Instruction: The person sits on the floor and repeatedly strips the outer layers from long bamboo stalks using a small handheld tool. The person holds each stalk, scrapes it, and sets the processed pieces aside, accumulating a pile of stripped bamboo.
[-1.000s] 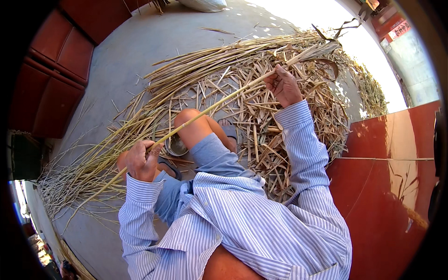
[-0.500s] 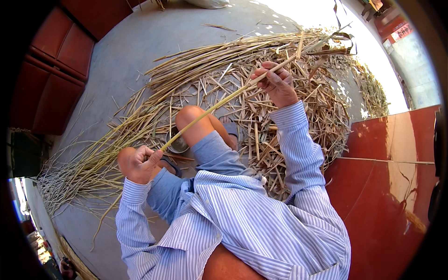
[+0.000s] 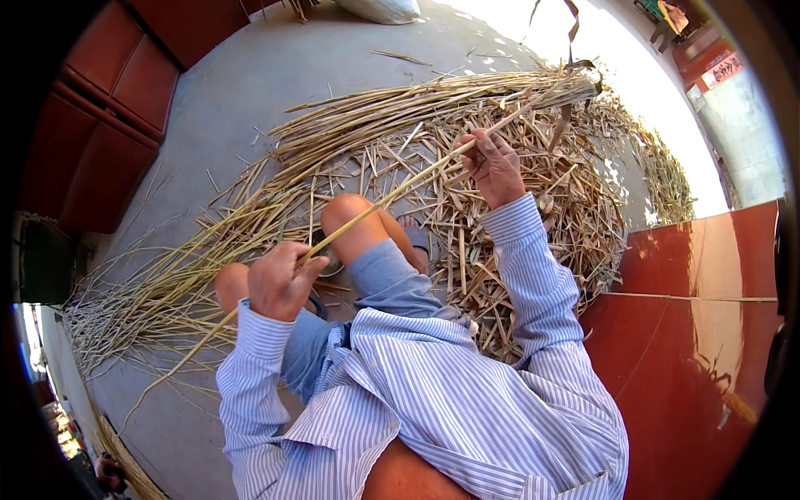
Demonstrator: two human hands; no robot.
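A long, thin yellow-tan dried plant stalk (image 3: 392, 195) slants across my knees, rising to the right. My left hand (image 3: 282, 282) is wrapped round its lower stretch, over my left knee. The thin end runs on past that hand and curves down to the lower left. Farther up, my right hand (image 3: 495, 171) pinches the stalk between thumb and fingers. Beyond the right hand, a dry, papery leaf sheath (image 3: 565, 90) with curled brown leaves hangs at the upper end.
Many stripped stalks (image 3: 358, 112) lie in a bundle ahead and to the left. A heap of dry husks (image 3: 517, 250) covers the floor (image 3: 225, 100) at right. Red cabinets (image 3: 108, 125) stand at left, a glossy red panel (image 3: 667, 333) at right, and a white sack (image 3: 379, 8) at the far edge.
My left hand has shifted right along the stalk, and more of the thin end now trails behind it. My right hand is slightly lower, and the leafy end has moved left.
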